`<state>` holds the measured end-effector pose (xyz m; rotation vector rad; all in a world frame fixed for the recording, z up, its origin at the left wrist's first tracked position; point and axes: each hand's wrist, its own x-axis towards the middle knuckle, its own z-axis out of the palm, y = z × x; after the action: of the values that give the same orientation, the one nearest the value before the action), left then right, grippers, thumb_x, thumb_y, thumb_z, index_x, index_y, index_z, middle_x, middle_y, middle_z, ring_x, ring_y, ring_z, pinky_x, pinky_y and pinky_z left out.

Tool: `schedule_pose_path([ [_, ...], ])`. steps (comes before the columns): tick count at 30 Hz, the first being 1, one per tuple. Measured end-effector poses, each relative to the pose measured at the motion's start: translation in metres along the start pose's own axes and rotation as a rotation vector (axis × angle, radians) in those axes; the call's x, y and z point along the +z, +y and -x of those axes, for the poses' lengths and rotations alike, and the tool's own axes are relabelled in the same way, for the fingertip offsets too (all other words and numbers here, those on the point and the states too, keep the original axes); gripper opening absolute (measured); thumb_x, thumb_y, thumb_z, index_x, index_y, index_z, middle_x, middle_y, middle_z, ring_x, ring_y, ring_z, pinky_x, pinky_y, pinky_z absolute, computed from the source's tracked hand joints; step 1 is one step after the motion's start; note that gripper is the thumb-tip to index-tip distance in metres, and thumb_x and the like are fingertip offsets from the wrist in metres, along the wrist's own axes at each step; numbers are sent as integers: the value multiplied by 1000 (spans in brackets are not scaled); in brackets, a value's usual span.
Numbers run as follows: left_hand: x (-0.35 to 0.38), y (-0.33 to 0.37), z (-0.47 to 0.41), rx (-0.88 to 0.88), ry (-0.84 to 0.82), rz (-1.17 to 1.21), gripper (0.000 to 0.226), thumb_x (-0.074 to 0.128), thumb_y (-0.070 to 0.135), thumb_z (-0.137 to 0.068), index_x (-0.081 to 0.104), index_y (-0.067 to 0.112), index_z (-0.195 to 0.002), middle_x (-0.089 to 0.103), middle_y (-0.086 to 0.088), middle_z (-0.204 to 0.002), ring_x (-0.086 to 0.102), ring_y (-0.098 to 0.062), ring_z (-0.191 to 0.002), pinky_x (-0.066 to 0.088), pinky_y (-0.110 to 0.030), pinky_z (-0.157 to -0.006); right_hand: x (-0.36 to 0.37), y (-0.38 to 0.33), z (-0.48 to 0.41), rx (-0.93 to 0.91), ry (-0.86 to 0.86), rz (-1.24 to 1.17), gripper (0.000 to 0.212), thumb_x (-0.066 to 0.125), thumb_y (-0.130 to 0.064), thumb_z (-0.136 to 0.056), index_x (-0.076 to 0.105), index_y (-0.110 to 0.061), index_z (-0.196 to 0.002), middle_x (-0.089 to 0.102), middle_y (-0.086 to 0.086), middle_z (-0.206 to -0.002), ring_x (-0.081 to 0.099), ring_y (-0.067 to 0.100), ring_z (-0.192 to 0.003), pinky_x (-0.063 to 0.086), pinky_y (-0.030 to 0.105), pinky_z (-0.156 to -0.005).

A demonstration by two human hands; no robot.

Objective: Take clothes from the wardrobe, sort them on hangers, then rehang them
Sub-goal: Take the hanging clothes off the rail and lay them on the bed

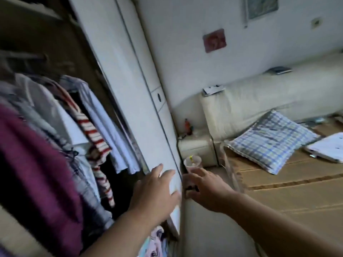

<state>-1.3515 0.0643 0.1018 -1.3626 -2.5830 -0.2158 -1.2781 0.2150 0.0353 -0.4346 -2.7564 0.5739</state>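
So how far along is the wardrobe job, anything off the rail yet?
Done: the wardrobe stands open, nothing more. In hand: left hand presses flat on the white sliding door; right hand reaches at its edge, grip unclear. Neither holds clothing. Left: the maroon garment, red-and-white striped top and pale blue shirt all hang inside, so taking out, sorting and rehanging remain.

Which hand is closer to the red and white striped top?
Left. The left hand rests on the wardrobe door just right of the striped top; the right hand reaches farther right.
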Motion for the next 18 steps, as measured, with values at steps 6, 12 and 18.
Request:
schedule_pose_path([
  [6,-82,-89,18,-155,300,-149,58,52,51,-82,37,38,-137,20,7,-154,22,-13,-141,26,-33,-113,2,-133,-89,-293,18,-124,66,41,-58,-78,35,-38,-140,31,-1,-149,40,20,-133,36,33,-107],
  [12,-148,-152,27,-361,466,-410,53,59,52,-68,58,35,-119,47,-4,-141,40,-26,-133,36,-42,-105,-31,-214,-161,-581,70,-266,55,60,-43,-86,40,-38,-137,37,-8,-142,45,12,-126,35,22,-105],
  [18,-216,-187,34,-552,663,-713,55,70,33,-64,61,31,-118,45,-8,-144,31,-33,-137,34,-50,-105,-62,-274,-231,-872,43,-357,56,58,-41,-89,38,-31,-140,37,-8,-141,40,7,-128,21,5,-94],
])
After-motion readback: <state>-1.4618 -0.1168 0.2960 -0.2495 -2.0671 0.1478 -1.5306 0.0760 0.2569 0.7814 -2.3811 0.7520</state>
